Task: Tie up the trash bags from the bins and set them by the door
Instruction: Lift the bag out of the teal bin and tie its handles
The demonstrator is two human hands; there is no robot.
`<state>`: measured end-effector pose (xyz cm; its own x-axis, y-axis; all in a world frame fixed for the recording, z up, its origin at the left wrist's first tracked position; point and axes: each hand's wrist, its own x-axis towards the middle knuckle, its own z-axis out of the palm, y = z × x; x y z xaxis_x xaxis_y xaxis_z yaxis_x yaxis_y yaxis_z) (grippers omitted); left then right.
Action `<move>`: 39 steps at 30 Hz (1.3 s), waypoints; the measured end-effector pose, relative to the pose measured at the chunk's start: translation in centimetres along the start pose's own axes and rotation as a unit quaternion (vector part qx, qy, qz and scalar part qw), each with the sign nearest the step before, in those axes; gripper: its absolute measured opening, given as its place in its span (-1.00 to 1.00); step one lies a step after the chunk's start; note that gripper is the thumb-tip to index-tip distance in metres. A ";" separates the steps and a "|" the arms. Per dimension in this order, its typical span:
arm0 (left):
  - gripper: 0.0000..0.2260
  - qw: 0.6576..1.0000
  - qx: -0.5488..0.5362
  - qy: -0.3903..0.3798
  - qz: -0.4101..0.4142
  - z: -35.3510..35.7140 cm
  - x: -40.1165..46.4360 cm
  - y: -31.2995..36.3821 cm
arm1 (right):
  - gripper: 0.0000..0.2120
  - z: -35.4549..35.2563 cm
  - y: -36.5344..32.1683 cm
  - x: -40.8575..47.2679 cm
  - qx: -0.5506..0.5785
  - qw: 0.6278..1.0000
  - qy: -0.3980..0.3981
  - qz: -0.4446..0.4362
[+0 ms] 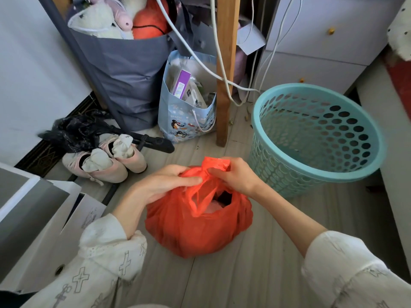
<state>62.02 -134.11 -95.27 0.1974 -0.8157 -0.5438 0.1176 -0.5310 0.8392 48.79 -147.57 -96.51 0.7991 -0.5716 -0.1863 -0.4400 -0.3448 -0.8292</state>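
While both hands pinch the red bag's (195, 227) handles, left hand (171, 181) sits at nine o'clock of the knot, right hand (235, 176) at three.

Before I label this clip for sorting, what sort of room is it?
Probably a bedroom or dorm corner: a grey bag of plush toys, pink shoes on the floor, and a white drawer unit.

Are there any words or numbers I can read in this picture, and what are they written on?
Nothing reads clearly.
Penguin gift bag: a short printed word above the penguins, too blurred to read.
Purple box inside that bag: label too small to read.
White box at left: faint marks, unreadable.
Orange trash bag and teal basket: no text visible.
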 end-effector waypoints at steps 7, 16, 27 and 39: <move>-0.91 0.953 0.165 0.241 0.086 0.7 1.1 0.4 | -0.80 0.4 -0.9 -0.2 0.232 0.972 0.001 0.043; -0.66 0.898 -0.342 0.193 0.200 0.8 0.9 0.7 | -0.84 -0.6 -1.8 -1.3 0.284 0.959 0.004 0.020; -0.80 0.925 -0.358 0.113 0.063 1.4 2.3 0.8 | -0.88 -0.2 -1.4 -2.1 0.228 0.974 -0.001 0.001; -0.66 0.843 -0.479 0.225 0.099 -0.8 3.3 -1.8 | -0.57 -0.9 0.5 -4.6 0.652 0.723 0.090 0.211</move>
<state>63.27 -135.66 -98.61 0.6292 -0.5826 -0.5144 0.7280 0.2100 0.6526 44.50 -145.81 -95.63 0.5891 -0.5492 -0.5927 0.2258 0.8162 -0.5319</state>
